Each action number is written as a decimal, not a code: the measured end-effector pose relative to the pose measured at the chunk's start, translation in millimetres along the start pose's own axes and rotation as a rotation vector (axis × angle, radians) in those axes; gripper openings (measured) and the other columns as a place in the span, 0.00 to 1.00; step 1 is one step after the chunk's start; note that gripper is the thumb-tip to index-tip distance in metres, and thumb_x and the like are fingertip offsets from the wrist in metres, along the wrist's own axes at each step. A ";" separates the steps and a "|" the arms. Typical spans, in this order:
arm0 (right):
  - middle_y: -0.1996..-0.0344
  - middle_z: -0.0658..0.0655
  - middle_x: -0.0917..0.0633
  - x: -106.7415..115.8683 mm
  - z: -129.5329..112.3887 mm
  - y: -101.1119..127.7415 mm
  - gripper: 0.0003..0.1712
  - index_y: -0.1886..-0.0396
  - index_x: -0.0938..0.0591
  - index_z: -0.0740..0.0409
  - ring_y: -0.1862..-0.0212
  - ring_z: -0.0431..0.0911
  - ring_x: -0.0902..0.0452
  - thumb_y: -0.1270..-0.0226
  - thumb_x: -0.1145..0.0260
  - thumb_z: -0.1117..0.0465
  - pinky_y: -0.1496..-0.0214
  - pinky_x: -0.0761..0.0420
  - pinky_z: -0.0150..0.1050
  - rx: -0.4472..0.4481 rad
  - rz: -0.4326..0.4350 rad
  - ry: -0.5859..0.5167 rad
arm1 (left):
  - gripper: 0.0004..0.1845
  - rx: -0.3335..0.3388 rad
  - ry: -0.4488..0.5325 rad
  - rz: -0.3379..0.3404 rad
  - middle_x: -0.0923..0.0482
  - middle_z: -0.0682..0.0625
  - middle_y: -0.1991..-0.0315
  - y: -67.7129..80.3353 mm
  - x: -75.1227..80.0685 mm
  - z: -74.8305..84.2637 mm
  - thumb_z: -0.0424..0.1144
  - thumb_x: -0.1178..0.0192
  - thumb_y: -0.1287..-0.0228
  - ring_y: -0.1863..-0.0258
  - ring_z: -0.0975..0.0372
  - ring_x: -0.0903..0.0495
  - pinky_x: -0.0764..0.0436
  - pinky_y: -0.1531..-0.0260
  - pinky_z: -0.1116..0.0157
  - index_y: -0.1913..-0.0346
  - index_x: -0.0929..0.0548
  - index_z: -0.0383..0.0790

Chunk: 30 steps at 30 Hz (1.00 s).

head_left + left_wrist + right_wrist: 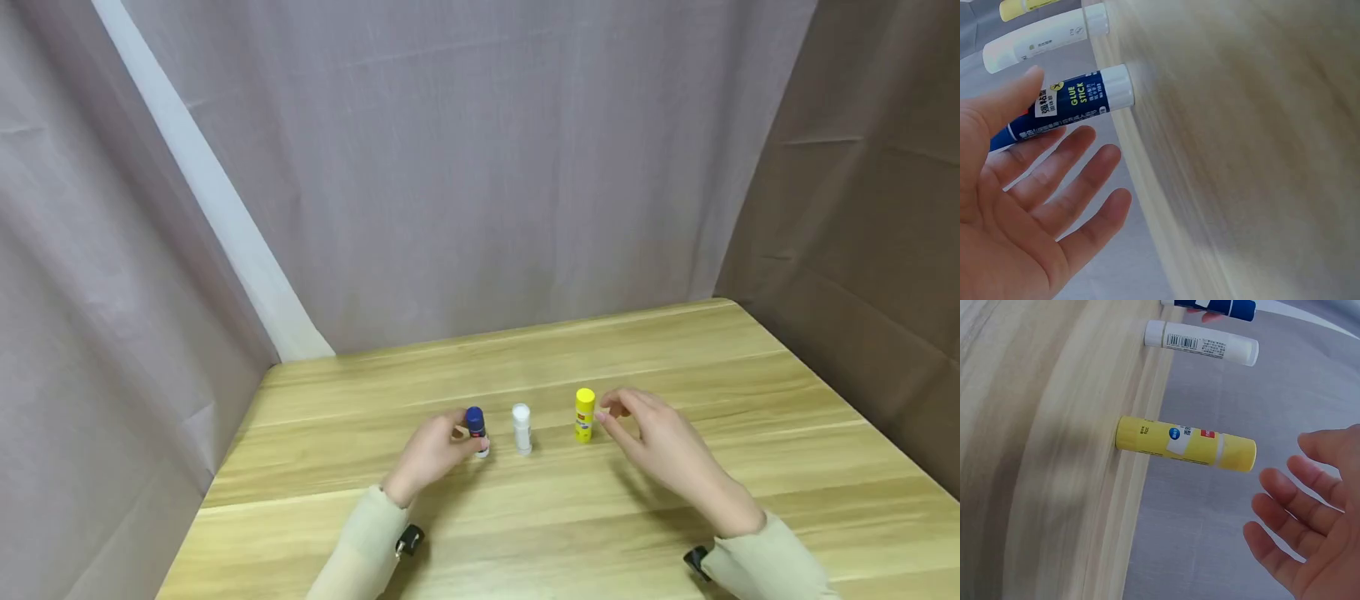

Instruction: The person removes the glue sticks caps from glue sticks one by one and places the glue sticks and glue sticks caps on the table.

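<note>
left hand: the left hand (pixel 433 454) lay low on the desk (pixel 675 350) beside the blue glue stick (pixel 477 431). in the left wrist view the thumb (pixel 1010 100) touched the stick's barrel and the other fingers (pixel 1079 181) were spread straight beneath it, not curled round it; a wide, loose grip holding nothing.

right hand: the right hand (pixel 660 446) hovered just right of the yellow glue stick (pixel 584 414), fingers relaxed and parted. in the right wrist view a clear gap showed between the fingertips (pixel 1272 481) and the stick's cap end, so the grip was wide and held nothing.

blue glue stick: stood upright, leftmost of the three, white base on the desk, blue cap on top, label reading "glue stick" (pixel 1063 106).

white glue stick: the white glue stick (pixel 521 428) stood upright in the middle, apart from both hands and both neighbours.

yellow glue stick: stood upright, rightmost of the row, base on the wood (pixel 1179 442).

row: the three sticks made a rough line across the middle of the desk, near one another but not touching.

surroundings: grey-brown curtains (pixel 465 167) hung behind and at both sides of the desk.

sleeves: light beige sleeves (pixel 363 546) covered both forearms.
</note>
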State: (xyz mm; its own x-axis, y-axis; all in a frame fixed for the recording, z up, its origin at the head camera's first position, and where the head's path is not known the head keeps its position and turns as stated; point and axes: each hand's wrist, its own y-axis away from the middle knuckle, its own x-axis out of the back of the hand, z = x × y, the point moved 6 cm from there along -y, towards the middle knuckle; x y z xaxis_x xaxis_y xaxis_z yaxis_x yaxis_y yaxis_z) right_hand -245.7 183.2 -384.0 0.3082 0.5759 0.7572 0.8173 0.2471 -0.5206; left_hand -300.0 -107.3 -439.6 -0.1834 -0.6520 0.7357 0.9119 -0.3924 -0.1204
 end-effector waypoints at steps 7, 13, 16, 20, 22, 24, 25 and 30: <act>0.68 0.43 0.16 -7.3 -2.6 4.4 0.08 0.54 0.17 0.52 0.65 0.38 0.21 0.29 0.31 0.57 0.67 0.21 0.38 0.025 -0.063 0.016 | 0.07 -0.016 0.029 -0.021 0.14 0.48 0.55 4.0 -6.5 -2.2 0.43 0.34 0.31 0.59 0.55 0.16 0.17 0.59 0.61 0.56 0.16 0.45; 0.70 0.39 0.17 -10.1 -3.8 6.1 0.07 0.55 0.16 0.51 0.67 0.34 0.22 0.30 0.31 0.57 0.68 0.22 0.35 0.035 -0.081 0.018 | 0.07 -0.046 0.045 -0.026 0.13 0.51 0.58 6.9 -8.6 -1.6 0.43 0.33 0.33 0.59 0.56 0.16 0.18 0.57 0.62 0.57 0.16 0.45; 0.70 0.38 0.17 -12.7 -4.5 6.1 0.06 0.57 0.15 0.51 0.68 0.33 0.23 0.31 0.30 0.58 0.69 0.23 0.34 0.041 -0.095 0.001 | 0.07 -0.050 0.041 -0.026 0.13 0.51 0.58 8.3 -9.0 -2.0 0.43 0.33 0.33 0.60 0.56 0.15 0.18 0.57 0.63 0.58 0.16 0.46; 0.70 0.38 0.17 -16.7 -4.9 6.1 0.05 0.57 0.15 0.49 0.68 0.32 0.23 0.30 0.30 0.59 0.70 0.23 0.32 0.047 -0.117 -0.025 | 0.06 -0.057 0.037 -0.023 0.13 0.50 0.57 10.9 -8.8 -1.7 0.42 0.33 0.32 0.59 0.56 0.15 0.18 0.57 0.63 0.57 0.16 0.45; 0.70 0.39 0.16 -18.1 -4.3 6.3 0.05 0.57 0.14 0.49 0.67 0.31 0.23 0.30 0.31 0.58 0.69 0.23 0.33 0.046 -0.127 -0.033 | 0.06 -0.071 0.031 -0.021 0.13 0.49 0.58 12.8 -8.2 -0.4 0.42 0.34 0.32 0.59 0.56 0.15 0.18 0.57 0.63 0.57 0.17 0.45; 0.69 0.39 0.16 -18.7 -3.4 6.9 0.05 0.57 0.14 0.48 0.67 0.31 0.23 0.29 0.32 0.58 0.68 0.22 0.33 0.045 -0.135 -0.038 | 0.06 -0.078 0.028 -0.018 0.13 0.50 0.59 14.3 -7.7 0.5 0.42 0.34 0.31 0.61 0.57 0.15 0.18 0.58 0.63 0.59 0.17 0.45; 0.69 0.39 0.15 -18.7 -3.0 7.2 0.05 0.56 0.14 0.48 0.67 0.31 0.23 0.29 0.32 0.57 0.68 0.22 0.34 0.045 -0.138 -0.041 | 0.05 -0.078 0.029 -0.016 0.13 0.50 0.59 15.0 -7.3 1.0 0.42 0.34 0.31 0.62 0.57 0.15 0.18 0.59 0.63 0.59 0.18 0.45; 0.70 0.36 0.17 -17.7 -3.2 8.7 0.04 0.57 0.14 0.47 0.67 0.30 0.24 0.28 0.32 0.57 0.68 0.22 0.33 0.055 -0.142 -0.053 | 0.06 -0.079 0.016 0.019 0.14 0.51 0.62 17.8 -2.6 4.8 0.43 0.36 0.29 0.67 0.61 0.17 0.19 0.66 0.66 0.59 0.19 0.45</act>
State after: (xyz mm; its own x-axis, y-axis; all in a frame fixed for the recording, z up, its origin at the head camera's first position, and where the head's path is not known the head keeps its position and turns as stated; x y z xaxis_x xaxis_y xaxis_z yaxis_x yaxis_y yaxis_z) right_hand -242.5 172.7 -400.7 0.1644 0.5720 0.8036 0.8226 0.3701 -0.4317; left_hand -281.5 -109.5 -440.4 -0.1731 -0.6696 0.7223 0.8833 -0.4299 -0.1869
